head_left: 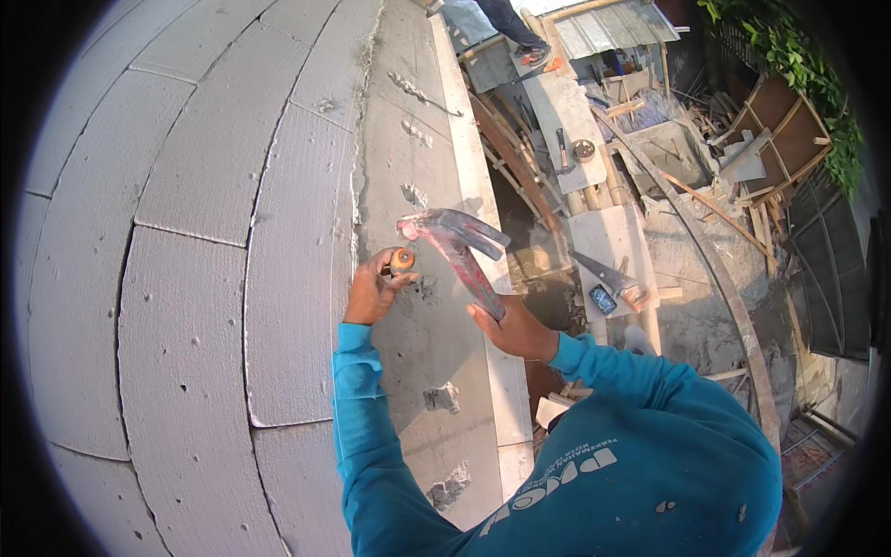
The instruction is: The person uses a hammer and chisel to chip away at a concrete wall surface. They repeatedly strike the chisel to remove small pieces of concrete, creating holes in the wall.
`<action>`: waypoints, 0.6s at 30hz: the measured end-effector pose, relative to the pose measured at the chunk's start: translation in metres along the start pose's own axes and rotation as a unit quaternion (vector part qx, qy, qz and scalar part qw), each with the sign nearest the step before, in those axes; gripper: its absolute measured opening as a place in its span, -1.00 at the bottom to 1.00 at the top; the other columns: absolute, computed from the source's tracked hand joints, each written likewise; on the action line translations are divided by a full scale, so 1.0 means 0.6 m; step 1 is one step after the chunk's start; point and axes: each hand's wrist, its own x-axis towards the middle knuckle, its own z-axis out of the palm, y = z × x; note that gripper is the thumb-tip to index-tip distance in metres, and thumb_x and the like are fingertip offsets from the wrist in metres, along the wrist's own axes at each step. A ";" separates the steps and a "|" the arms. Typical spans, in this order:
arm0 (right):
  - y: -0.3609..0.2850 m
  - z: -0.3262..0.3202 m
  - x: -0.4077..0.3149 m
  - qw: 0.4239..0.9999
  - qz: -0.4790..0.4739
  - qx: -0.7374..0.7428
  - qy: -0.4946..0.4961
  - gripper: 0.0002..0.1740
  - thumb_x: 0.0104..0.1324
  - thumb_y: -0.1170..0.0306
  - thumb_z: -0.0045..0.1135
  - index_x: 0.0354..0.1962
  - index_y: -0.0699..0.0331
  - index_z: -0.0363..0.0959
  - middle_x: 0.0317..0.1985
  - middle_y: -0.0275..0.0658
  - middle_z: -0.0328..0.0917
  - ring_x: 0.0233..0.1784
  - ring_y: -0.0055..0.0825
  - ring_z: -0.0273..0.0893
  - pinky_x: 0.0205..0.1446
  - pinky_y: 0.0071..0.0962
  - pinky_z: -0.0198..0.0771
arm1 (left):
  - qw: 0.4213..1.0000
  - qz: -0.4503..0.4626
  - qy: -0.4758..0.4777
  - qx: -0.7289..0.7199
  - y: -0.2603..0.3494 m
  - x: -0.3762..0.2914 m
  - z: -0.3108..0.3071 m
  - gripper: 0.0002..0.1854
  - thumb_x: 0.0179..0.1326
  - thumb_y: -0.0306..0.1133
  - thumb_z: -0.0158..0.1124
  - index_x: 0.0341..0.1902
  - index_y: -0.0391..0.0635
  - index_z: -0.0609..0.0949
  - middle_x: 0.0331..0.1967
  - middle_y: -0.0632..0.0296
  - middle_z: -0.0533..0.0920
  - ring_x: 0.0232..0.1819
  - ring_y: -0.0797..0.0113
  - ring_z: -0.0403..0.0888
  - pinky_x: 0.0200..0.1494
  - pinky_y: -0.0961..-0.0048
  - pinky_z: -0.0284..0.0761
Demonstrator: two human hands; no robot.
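My left hand (369, 296) grips an orange-and-black tool handle (402, 261), seen end-on over a grey concrete beam (400, 369). The tool's shaft and tip are hidden. In my right hand (525, 331) is a claw hammer (458, 247) with worn red paint. Its striking face points left, just above the tool handle and apart from it. Rough chipped hollows mark the beam, one (442, 398) nearer my body and another (415, 195) beyond my hands. A wall of pale lightweight blocks (299, 264) runs along the left.
On scaffold boards (581, 230) at right lie a handsaw (609, 275), a phone (603, 299), another hammer (562, 150) and a round container (583, 150). A person's leg (508, 21) stands farther along. Beside the beam runs a pale board (511, 397), then a drop.
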 end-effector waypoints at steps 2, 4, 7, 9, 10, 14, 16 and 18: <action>0.011 -0.026 -0.006 0.987 0.109 -0.097 -0.070 -0.53 0.43 0.14 -0.04 -0.54 0.34 0.28 -0.73 -0.18 0.23 -0.63 -0.46 0.18 -0.50 -0.28 0.19 | 1.000 -0.006 0.002 0.012 -0.004 0.001 0.004 -0.65 0.12 -0.48 0.43 -0.02 -0.26 0.58 -0.23 0.24 0.63 -0.17 0.47 0.55 -0.06 0.43 0.51; -0.005 -0.038 -0.009 0.985 0.123 -0.096 -0.074 -0.54 0.43 0.14 -0.03 -0.53 0.34 0.29 -0.73 -0.19 0.24 -0.64 -0.47 0.14 -0.50 -0.28 0.18 | 1.000 -0.013 0.000 0.003 -0.010 -0.002 0.005 -0.66 0.12 -0.46 0.43 -0.04 -0.26 0.58 -0.25 0.25 0.62 -0.18 0.47 0.54 -0.07 0.44 0.51; -0.032 -0.037 -0.019 0.994 0.060 -0.081 -0.046 -0.56 0.44 0.16 -0.02 -0.52 0.33 0.31 -0.73 -0.20 0.24 -0.63 -0.51 0.16 -0.50 -0.32 0.17 | 1.000 -0.006 0.008 -0.023 -0.022 -0.010 0.005 -0.66 0.13 -0.44 0.44 -0.05 -0.27 0.58 -0.26 0.25 0.61 -0.19 0.47 0.53 -0.07 0.44 0.50; -0.069 -0.034 -0.024 0.998 -0.001 -0.054 -0.022 -0.57 0.44 0.17 -0.01 -0.50 0.34 0.32 -0.73 -0.21 0.23 -0.62 -0.55 0.20 -0.50 -0.36 0.17 | 0.999 -0.003 0.012 -0.042 -0.023 -0.011 0.003 -0.66 0.13 -0.43 0.44 -0.06 -0.27 0.58 -0.27 0.24 0.61 -0.19 0.47 0.53 -0.07 0.44 0.50; -0.099 -0.034 -0.026 0.999 -0.025 -0.035 -0.012 -0.58 0.43 0.18 -0.01 -0.50 0.34 0.33 -0.72 -0.21 0.23 -0.61 -0.57 0.22 -0.50 -0.37 0.18 | 0.999 -0.004 0.011 -0.052 -0.017 -0.009 0.004 -0.66 0.12 -0.43 0.45 -0.06 -0.27 0.58 -0.27 0.23 0.61 -0.19 0.47 0.53 -0.07 0.43 0.50; -0.118 -0.006 -0.015 0.981 -0.125 0.129 0.072 -0.62 0.43 0.21 0.01 -0.47 0.35 0.35 -0.71 -0.22 0.26 -0.56 -0.64 0.30 -0.48 -0.41 0.21 | 1.000 -0.016 0.011 0.002 -0.013 -0.007 0.005 -0.65 0.10 -0.47 0.44 -0.04 -0.27 0.60 -0.25 0.24 0.64 -0.17 0.48 0.54 -0.04 0.41 0.51; -0.065 0.013 -0.015 0.977 -0.099 0.156 0.107 -0.60 0.43 0.19 0.00 -0.47 0.35 0.35 -0.70 -0.23 0.28 -0.55 -0.64 0.31 -0.47 -0.41 0.23 | 1.000 -0.009 0.017 0.010 -0.007 0.000 0.005 -0.65 0.09 -0.47 0.45 -0.04 -0.26 0.60 -0.26 0.25 0.64 -0.18 0.48 0.53 -0.05 0.41 0.51; 0.000 0.004 -0.014 0.996 -0.040 0.061 0.057 -0.59 0.43 0.17 -0.01 -0.47 0.35 0.35 -0.69 -0.24 0.30 -0.54 -0.64 0.33 -0.46 -0.43 0.25 | 1.000 -0.009 0.018 0.010 -0.010 -0.003 0.011 -0.64 0.08 -0.48 0.45 -0.03 -0.24 0.60 -0.25 0.24 0.64 -0.18 0.47 0.54 -0.07 0.42 0.51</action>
